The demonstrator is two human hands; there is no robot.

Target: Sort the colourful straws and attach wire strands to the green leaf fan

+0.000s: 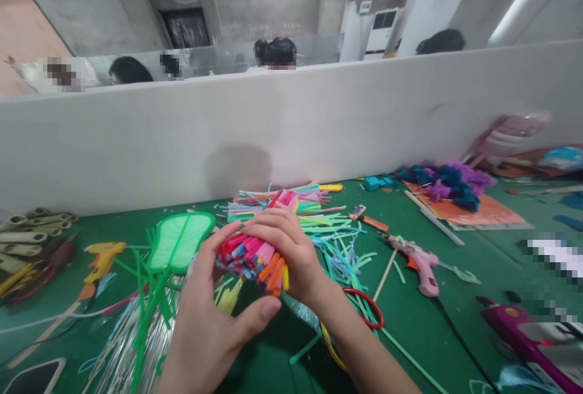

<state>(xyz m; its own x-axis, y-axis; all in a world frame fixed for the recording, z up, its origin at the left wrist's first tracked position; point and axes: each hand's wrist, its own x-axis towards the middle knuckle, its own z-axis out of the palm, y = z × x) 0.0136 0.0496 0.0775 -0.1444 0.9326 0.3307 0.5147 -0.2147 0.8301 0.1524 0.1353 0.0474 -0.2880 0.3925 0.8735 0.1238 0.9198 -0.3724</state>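
A thick bundle of pipe cleaners [252,257] in red, pink, orange, yellow and blue is between my hands above the table, its cut ends facing me. My right hand [291,248] wraps over its top and right side. On the left, my left hand [209,297] cups the bundle with its fingers along the far side, while its thumb stretches out below the ends. Behind my hands lies a pile of loose pipe cleaners [314,200] in pastel colours. To the left stands a green leaf-shaped piece [182,241], partly covering silvery strands [122,351].
Right of my hands are a pink glue gun [426,269], a red ring [380,315] and purple and blue fuzzy pieces [449,184]. A yellow glue gun [102,257] and bamboo tubes [27,236] lie left. A white partition [136,139] bounds the green table; people sit beyond.
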